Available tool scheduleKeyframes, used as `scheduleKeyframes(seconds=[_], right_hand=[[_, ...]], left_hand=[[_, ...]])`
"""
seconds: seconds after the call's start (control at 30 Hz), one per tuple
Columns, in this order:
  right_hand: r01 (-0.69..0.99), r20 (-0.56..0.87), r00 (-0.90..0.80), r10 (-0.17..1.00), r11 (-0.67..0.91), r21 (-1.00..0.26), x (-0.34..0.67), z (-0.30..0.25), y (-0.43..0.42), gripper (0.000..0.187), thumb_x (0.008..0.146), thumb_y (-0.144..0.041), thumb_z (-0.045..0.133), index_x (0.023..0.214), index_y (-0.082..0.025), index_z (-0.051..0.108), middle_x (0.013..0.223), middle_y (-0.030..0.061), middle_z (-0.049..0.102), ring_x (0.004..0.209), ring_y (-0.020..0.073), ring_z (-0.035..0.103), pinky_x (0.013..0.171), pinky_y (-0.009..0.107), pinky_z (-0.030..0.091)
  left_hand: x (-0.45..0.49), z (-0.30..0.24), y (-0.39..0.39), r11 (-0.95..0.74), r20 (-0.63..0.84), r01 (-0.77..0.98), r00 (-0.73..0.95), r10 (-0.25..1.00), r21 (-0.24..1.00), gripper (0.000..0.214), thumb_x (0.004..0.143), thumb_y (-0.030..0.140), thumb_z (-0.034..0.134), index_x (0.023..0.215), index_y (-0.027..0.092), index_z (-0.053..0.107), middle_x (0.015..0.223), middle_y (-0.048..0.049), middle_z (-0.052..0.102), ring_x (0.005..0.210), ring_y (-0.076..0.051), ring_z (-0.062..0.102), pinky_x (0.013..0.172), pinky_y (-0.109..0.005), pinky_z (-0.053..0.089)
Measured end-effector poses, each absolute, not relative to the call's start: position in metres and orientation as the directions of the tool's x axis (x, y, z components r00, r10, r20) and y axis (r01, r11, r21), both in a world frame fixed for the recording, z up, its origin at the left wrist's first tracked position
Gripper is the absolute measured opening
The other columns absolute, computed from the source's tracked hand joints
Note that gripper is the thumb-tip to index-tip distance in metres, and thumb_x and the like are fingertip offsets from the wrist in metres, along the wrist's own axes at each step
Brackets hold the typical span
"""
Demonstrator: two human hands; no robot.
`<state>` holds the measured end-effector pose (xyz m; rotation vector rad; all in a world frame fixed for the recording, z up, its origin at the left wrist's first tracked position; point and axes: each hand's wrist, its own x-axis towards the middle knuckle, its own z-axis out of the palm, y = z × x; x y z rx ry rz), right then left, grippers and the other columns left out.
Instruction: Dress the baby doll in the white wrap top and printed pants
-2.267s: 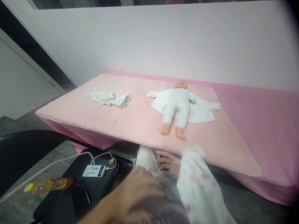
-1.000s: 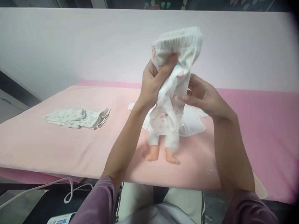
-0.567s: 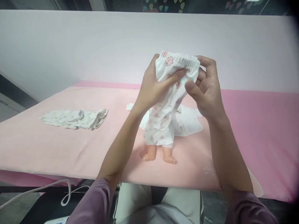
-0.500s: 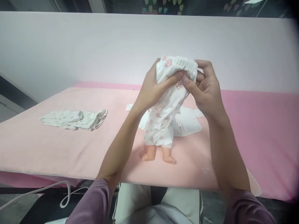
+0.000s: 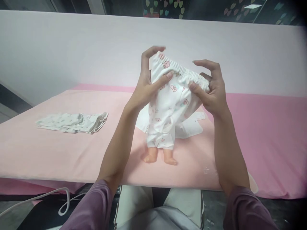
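White baby pants (image 5: pixel 174 91) with small pink animal prints hang between my hands, their elastic waistband stretched wide and tilted down to the right. My left hand (image 5: pixel 151 76) grips the left side of the waist, thumb on the front. On the right side, my right hand (image 5: pixel 211 86) pinches the band with its thumb in front and its index finger raised. Two doll feet (image 5: pixel 170 158) stick out of the leg cuffs onto the table; the rest of the doll is hidden. A white garment (image 5: pixel 190 127) lies flat behind the pants.
A folded pile of pale printed baby clothes (image 5: pixel 72 123) lies on the left of the pink-covered table (image 5: pixel 107 153). Behind the table rises a white partition (image 5: pixel 107 48). A white cable (image 5: pixel 68 198) loops below the front edge at left.
My hands have moved apart, spreading the waistband that was bunched together. My left index finger has lifted off the fabric. The view has shifted slightly.
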<state>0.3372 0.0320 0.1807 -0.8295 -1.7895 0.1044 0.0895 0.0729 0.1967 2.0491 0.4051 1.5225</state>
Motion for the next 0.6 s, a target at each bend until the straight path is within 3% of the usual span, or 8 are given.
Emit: scheduleKeyframes(seconds=[0.07,0.13,0.27,0.43,0.6], right_hand=[[0.488,0.813,-0.151,0.563,0.758,-0.434,0.339,0.186,0.026,0.046,0.099,-0.066,0.071,0.132,-0.034,0.065,0.138,0.0064,0.067,0.131,0.0321,0.065,0.106,0.051,0.060],[0.492,0.799,-0.174,0.576,0.754,-0.436,0.342,0.191,0.019,0.040,0.097,-0.065,0.073,0.120,-0.032,0.070,0.126,0.0058,0.072,0.124,0.0313,0.068,0.104,0.050,0.060],[0.580,0.713,-0.156,0.684,0.647,-0.494,0.349,0.198,0.006,0.043,0.091,-0.065,0.081,0.115,-0.031,0.072,0.118,0.0068,0.075,0.117,0.0315,0.070,0.096,0.047,0.061],[0.685,0.574,-0.114,0.811,0.482,-0.546,0.363,0.195,0.010,0.054,0.079,-0.069,0.088,0.110,-0.027,0.072,0.113,0.0079,0.076,0.108,0.0320,0.072,0.081,0.042,0.059],[0.733,0.459,-0.092,0.884,0.373,-0.569,0.374,0.189,0.019,0.056,0.072,-0.070,0.092,0.101,-0.026,0.073,0.102,0.0081,0.077,0.091,0.0300,0.072,0.069,0.039,0.055]], left_hand=[[0.087,0.202,0.066,-0.884,0.822,0.026,0.356,0.445,0.467,0.047,0.100,0.049,0.075,0.142,0.034,0.061,0.149,-0.0044,0.063,0.141,-0.028,0.063,0.122,-0.044,0.049],[0.086,0.205,0.061,-0.902,0.815,0.109,0.394,0.424,0.417,0.040,0.100,0.056,0.071,0.131,0.030,0.069,0.138,-0.0052,0.069,0.137,-0.030,0.065,0.119,-0.047,0.052],[0.091,0.203,0.057,-0.863,0.780,0.227,0.370,0.505,0.451,0.047,0.093,0.064,0.077,0.126,0.031,0.071,0.128,-0.0067,0.072,0.130,-0.030,0.068,0.104,-0.043,0.058],[0.096,0.194,0.064,-0.819,0.698,0.314,0.428,0.574,0.481,0.038,0.097,0.057,0.073,0.123,0.028,0.072,0.125,-0.0067,0.076,0.114,-0.024,0.070,0.090,-0.035,0.056],[0.098,0.179,0.081,-0.791,0.646,0.386,0.458,0.611,0.474,0.024,0.097,0.045,0.074,0.114,0.028,0.072,0.111,-0.0041,0.077,0.096,-0.021,0.069,0.079,-0.034,0.053]])
